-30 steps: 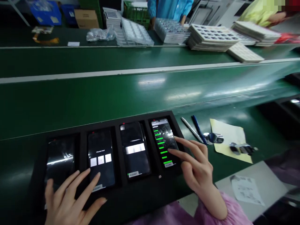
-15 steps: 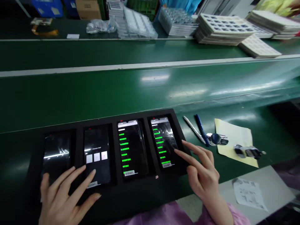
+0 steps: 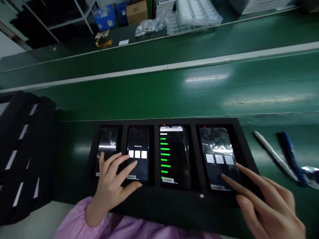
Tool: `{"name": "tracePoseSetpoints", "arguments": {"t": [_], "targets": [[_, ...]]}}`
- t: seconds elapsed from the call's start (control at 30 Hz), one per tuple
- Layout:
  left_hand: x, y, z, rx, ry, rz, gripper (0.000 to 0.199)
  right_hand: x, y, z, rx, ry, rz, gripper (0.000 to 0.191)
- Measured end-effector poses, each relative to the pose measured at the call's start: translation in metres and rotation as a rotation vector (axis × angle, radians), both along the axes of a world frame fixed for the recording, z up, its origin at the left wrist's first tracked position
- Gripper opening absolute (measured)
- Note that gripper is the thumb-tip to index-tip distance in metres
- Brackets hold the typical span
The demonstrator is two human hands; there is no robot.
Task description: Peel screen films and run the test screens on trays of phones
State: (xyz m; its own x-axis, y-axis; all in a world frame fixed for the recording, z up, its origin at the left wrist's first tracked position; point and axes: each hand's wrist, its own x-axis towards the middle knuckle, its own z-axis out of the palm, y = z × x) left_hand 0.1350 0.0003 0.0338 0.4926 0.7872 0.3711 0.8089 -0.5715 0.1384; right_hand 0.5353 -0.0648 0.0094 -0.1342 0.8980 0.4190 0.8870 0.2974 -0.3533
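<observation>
Four phones lie in slots of a black tray (image 3: 154,156). The far-left phone (image 3: 109,141) has a dark screen. Beside it, the second phone (image 3: 138,169) reads "Vibrator test" above white squares. Green text lines fill the screen of the third phone (image 3: 171,156). White squares also show on the rightmost phone (image 3: 216,142). My left hand (image 3: 116,177) is open, fingers spread over the two left phones. My right hand (image 3: 266,196) is open, with fingertips at the rightmost phone's screen; whether they touch it I cannot tell. Neither hand holds anything.
A white pen (image 3: 275,155) and a blue pen (image 3: 291,157) lie right of the tray, near a shiny metal object (image 3: 311,174). Black trays (image 3: 45,132) are stacked at left. Clear plastic trays (image 3: 196,13), a plastic bag (image 3: 151,26) and blue bins (image 3: 106,20) stand at the back.
The view has swung left, bringing the black stack into sight. The rightmost phone's screen has switched from green text to white squares. Both hands stay at the same phones.
</observation>
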Motion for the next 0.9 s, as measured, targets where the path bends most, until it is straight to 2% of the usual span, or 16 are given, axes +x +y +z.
{"name": "tracePoseSetpoints", "arguments": {"t": [0.1,0.17,0.3,0.43,0.53,0.73,0.9], "targets": [[0.018,0.009,0.005,-0.017,0.052,0.03,0.053,-0.001,0.001,-0.002,0.016,0.003,-0.008,0.052],[0.025,0.011,0.007,-0.014,0.065,0.035,0.059,-0.001,0.001,-0.002,0.05,-0.004,0.006,0.042],[0.014,0.004,0.009,0.083,-0.046,0.008,0.058,-0.001,0.003,0.0,0.082,-0.041,0.016,0.028],[-0.008,-0.006,0.005,0.129,-0.122,-0.002,0.052,-0.004,0.004,0.003,0.075,-0.064,0.005,0.026],[-0.016,-0.012,0.0,0.13,-0.13,0.018,0.049,-0.005,0.004,0.004,0.071,-0.066,0.0,0.025],[-0.009,-0.016,-0.002,0.094,-0.107,0.004,0.041,-0.003,0.005,0.0,0.111,-0.063,0.019,0.024],[-0.003,-0.015,-0.001,0.065,-0.054,0.005,0.044,-0.002,0.004,-0.003,0.115,-0.052,0.013,0.026]]}}
